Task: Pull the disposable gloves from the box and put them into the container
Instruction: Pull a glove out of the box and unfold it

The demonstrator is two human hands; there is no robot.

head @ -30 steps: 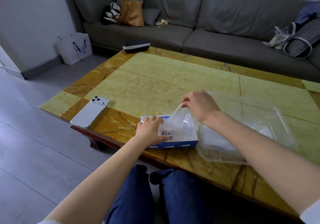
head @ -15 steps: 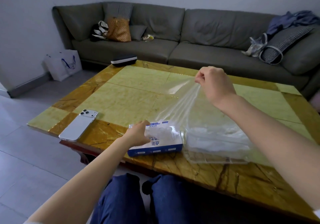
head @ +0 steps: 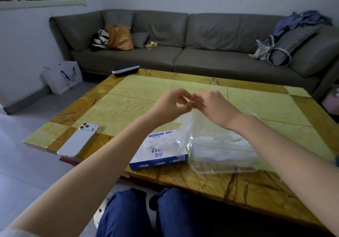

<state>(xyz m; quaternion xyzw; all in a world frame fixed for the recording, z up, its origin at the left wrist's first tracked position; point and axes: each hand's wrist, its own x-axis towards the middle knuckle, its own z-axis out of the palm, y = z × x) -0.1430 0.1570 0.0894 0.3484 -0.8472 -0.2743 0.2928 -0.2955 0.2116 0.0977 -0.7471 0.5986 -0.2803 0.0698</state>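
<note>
A person seated at the near edge of a marble-patterned table [head: 128, 108] holds a clear disposable glove [head: 187, 126] above it, the left hand [head: 170, 104] and right hand [head: 214, 108] meeting fingertip to fingertip, both pinching the glove's top edge with curled fingers. The thin film hangs down from the hands, its lower end falling between the blue-and-white glove box [head: 159, 156] and the clear plastic container [head: 225, 171]; whether it touches either cannot be told. The box lies flat close to the near edge, with more film bunched at its top opening. The container sits just beside it on the right, with a layer of pale gloves already inside. A white phone [head: 78, 140] lies face down at the table's near left corner, and a dark case [head: 125, 69] rests at the far left corner — just in front of a grey sofa [head: 211, 60] strewn with bags and cushions.
</note>
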